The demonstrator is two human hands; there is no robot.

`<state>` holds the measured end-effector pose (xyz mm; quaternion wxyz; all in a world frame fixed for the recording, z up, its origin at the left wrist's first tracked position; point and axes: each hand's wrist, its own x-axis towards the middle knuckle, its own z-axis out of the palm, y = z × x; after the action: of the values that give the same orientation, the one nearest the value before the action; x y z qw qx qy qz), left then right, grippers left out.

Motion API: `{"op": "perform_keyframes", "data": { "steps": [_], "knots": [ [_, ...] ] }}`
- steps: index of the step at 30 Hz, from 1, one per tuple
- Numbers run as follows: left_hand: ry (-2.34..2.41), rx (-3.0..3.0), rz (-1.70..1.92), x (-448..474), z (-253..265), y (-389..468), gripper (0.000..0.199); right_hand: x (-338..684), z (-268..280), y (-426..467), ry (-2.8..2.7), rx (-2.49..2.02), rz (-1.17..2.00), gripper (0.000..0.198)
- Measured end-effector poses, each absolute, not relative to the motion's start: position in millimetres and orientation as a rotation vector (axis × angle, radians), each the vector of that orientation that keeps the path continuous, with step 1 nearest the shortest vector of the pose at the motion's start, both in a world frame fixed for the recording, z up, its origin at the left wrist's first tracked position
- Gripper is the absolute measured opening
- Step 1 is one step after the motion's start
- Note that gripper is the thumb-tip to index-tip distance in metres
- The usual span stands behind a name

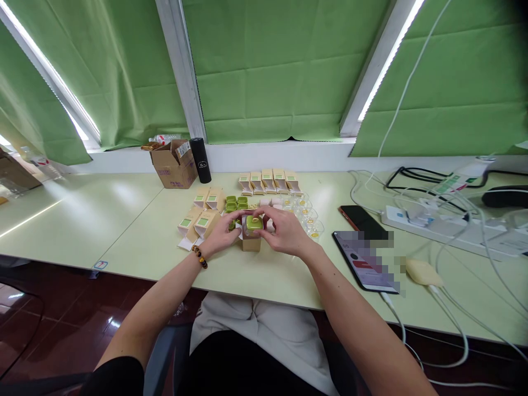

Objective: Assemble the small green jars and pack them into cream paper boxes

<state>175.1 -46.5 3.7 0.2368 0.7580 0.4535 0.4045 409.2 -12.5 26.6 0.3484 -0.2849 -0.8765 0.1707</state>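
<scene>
Between my hands, a small clear container with a green lid sits at the mouth of a tan cardboard box, partly inside it. My right hand grips the container with thumb and fingers around the lid. On the other side, my left hand is closed on the box, its fingertips near the lid; part of the grip is hidden. Several green lids lie just behind my left hand. Clear containers with yellow spots stand in rows to the right of my right hand.
Several tan boxes with open flaps stand at the back, and more tan boxes at the left. A large carton and a black bottle stand by the wall. Two phones, one lit, and a power strip with cables lie right.
</scene>
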Motion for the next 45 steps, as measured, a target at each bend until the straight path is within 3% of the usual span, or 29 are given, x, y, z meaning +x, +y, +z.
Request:
{"op": "perform_keyframes", "data": {
  "steps": [6, 9, 19, 33, 45],
  "knots": [
    [1.249, 2.065, 1.124, 176, 3, -47, 0.065, 406, 24, -14, -2.349, -0.741, 0.494, 0.02],
    [1.237, 2.059, 1.143, 176, 0, -46, 0.068, 403, 23, -15, -2.362, -0.72, 0.484, 0.007],
    [1.234, 2.018, 1.142, 176, 0, -47, 0.069, 398, 5, -7, -2.311, -0.671, 0.34, 0.012],
    [1.23, 2.053, 1.121, 176, 2, -48, 0.066, 391, -1, -5, -2.342, -0.707, 0.372, 0.018],
    [1.08, 1.951, 1.162, 171, -3, -45, 0.048, 398, 3, 7, -1.942, -0.75, 0.528, 0.023]
  ]
}}
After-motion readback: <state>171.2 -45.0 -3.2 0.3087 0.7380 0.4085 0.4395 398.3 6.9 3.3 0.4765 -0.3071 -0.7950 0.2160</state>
